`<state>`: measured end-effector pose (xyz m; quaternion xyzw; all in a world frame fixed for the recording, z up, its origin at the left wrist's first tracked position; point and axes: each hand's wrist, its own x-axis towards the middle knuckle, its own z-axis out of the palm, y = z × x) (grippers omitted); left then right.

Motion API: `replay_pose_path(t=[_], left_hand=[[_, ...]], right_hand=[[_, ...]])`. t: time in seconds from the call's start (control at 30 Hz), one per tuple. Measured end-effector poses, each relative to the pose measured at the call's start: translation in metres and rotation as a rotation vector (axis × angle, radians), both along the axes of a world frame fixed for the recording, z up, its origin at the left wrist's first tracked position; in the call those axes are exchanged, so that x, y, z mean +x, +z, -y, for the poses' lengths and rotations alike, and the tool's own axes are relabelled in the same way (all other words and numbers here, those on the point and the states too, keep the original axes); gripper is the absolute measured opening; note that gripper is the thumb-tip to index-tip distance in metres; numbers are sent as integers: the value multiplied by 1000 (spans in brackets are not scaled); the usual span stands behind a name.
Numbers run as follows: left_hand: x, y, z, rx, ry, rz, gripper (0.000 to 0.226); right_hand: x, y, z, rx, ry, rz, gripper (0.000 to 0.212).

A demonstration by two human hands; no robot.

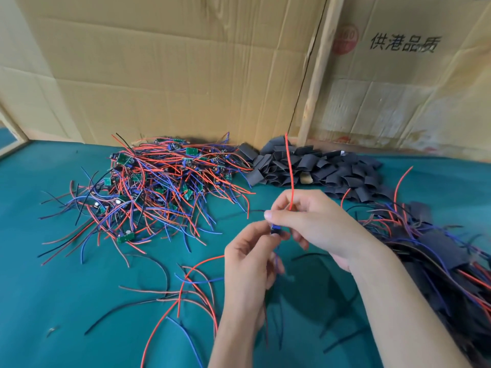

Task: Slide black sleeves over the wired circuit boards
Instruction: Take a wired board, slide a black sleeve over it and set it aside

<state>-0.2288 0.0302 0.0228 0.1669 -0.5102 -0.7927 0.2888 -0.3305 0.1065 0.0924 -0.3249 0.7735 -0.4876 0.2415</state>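
Left hand [248, 257]: fingers pinching a small blue-tipped circuit board [274, 231] from below, mid-air over the tabletop [66, 301].
Right hand [309, 221]: fingers pinching the board's top & a red wire [289, 168] that is sticking straight up.
Unsleeved boards [156, 184]: lying in a tangled pile w/ red, blue, black wires, far left.
Black sleeves [313, 168]: sitting heaped by the cardboard wall [172, 62].
Sleeved boards [438, 251]: piling up at right.

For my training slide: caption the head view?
Both hands hold a wired circuit board between bare-board and black-sleeve piles.
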Motion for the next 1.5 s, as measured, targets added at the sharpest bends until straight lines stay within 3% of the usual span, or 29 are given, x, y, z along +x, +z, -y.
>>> replay_pose_path(t=[0.1,0.2,0.27,0.37,0.57,0.73,0.93,1.13,1.5], left_hand=[[-1,0,1,44,-5,-12,8],[-1,-2,3,55,36,18,15],[-2,-4,3,72,56,36,9],[-2,-5,2,56,56,59,9],[-3,-5,1,10,93,107,12],[-3,-5,0,-74,83,141,21],[-4,-2,-2,-109,62,186,28],[-3,0,-3,-120,58,194,18],[-4,-7,-2,-122,43,186,28]], right_hand=[[-13,6,7,66,142,4,21],[-38,15,-5,39,312,245,33],[-61,12,-9,-57,159,323,39],[-88,-6,12,28,-337,147,36],[-98,-32,45,129,-423,167,33],[-86,-30,36,74,-613,-93,3],[-26,-32,11,205,-539,-392,30],[-5,-56,3,349,-490,-515,27],[-10,-64,10,255,-438,-618,24]])
